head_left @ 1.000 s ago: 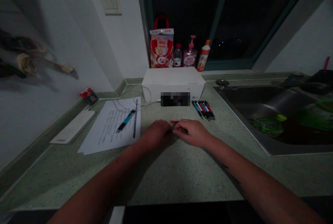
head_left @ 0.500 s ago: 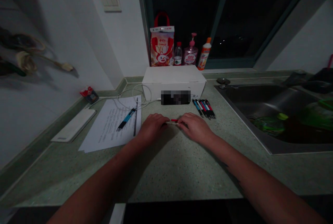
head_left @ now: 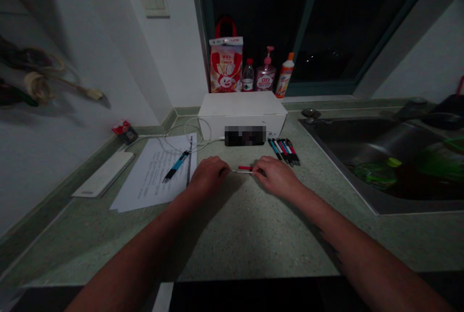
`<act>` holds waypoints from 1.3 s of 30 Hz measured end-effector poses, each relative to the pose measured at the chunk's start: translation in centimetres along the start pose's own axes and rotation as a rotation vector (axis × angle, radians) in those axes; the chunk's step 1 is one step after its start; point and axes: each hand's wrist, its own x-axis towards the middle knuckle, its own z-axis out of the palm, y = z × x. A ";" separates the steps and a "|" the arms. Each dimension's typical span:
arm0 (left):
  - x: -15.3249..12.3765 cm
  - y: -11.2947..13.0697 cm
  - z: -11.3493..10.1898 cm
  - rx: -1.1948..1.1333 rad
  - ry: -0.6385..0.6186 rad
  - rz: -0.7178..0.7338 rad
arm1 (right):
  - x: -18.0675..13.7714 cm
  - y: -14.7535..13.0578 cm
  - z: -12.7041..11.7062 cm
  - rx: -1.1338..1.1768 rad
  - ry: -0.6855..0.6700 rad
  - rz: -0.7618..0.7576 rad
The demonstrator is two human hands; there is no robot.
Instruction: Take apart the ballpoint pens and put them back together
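Observation:
Over the counter, a thin white pen refill (head_left: 243,172) stretches level between my two hands. My left hand (head_left: 210,174) has its fingertips pinched at the refill's left end. The other end is in the closed fingers of my right hand (head_left: 275,174). Just behind the refill is a short red pen part (head_left: 245,167), its right end close to my right fingers; I cannot tell whether they touch it. Small details at the fingertips are too dim to make out.
Several pens (head_left: 284,151) lie in a row right of a black phone (head_left: 245,136), before a white box (head_left: 242,106). At left, a blue-black pen (head_left: 176,166) rests on printed sheets (head_left: 145,172), beside a white power bank (head_left: 103,174). A sink (head_left: 339,167) is at right.
My hands have moved slightly apart, the left one leftward and the right one rightward. More of the white refill and the red part shows between them.

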 end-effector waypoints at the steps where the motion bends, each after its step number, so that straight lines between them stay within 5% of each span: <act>1: 0.0 -0.1 0.0 0.001 -0.013 -0.008 | 0.0 0.0 0.0 -0.004 -0.016 0.001; 9: -0.4 0.1 0.7 -0.063 -0.068 -0.025 | -0.1 0.1 0.9 -0.006 -0.038 -0.020; 13: -0.4 0.2 1.3 -0.358 0.004 -0.155 | -0.1 -0.5 1.0 0.074 0.049 -0.061; 18: -0.6 1.4 1.7 -0.847 -0.109 -0.163 | -0.3 -1.3 1.2 0.207 0.087 -0.279; 25: -0.6 2.0 1.5 -1.043 -0.110 -0.198 | -0.3 -1.5 0.9 0.268 0.049 -0.277; 39: -0.5 1.8 0.6 -0.650 0.004 -0.245 | 0.1 -0.7 1.0 0.271 0.203 -0.006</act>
